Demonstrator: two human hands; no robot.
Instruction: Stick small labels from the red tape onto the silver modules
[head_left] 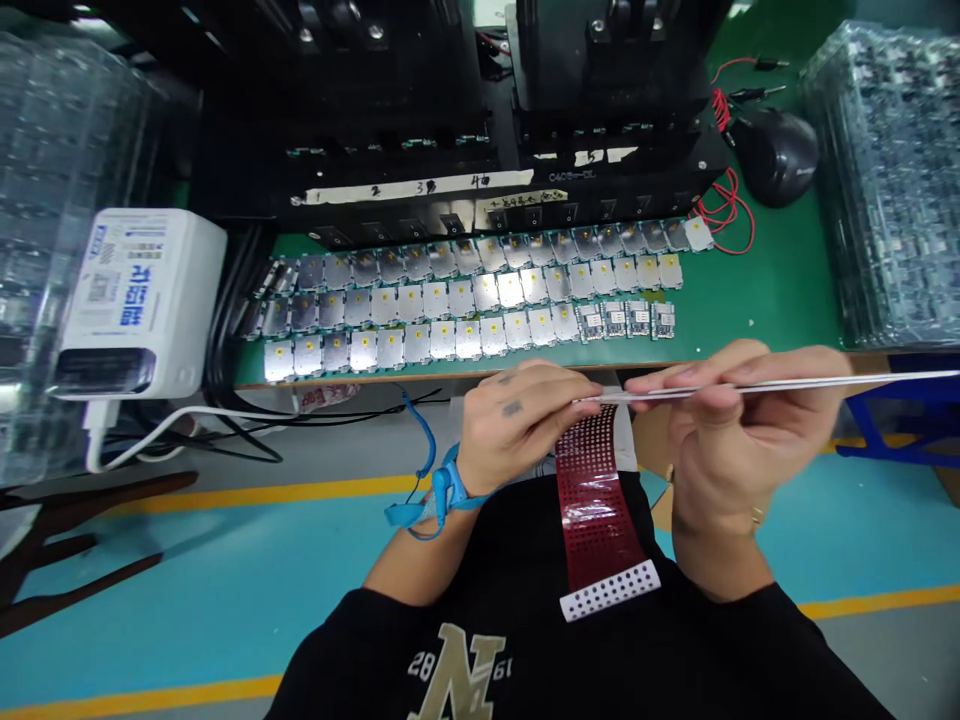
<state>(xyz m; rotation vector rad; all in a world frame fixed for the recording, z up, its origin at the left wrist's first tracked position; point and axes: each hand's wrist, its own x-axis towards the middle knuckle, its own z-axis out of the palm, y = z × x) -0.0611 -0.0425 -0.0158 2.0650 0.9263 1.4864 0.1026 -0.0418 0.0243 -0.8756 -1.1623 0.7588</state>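
"So, hands?"

"Both low centre of frame: my left hand (pixel 517 420) and right hand (pixel 739 430) pinch a thin silver strip (pixel 780 386), grip narrow. Red perforated film (pixel 596 500) hangs just below."

"Containers?"

"Clear stacked trays (pixel 885 180) upper right, contents unclear. Shielded modules (pixel 465 300) sit in rows on a green mat (pixel 757 290), upper centre."

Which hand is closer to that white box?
Left. The left hand is to the right of the white box, and the right hand is farther off, beyond the left hand.
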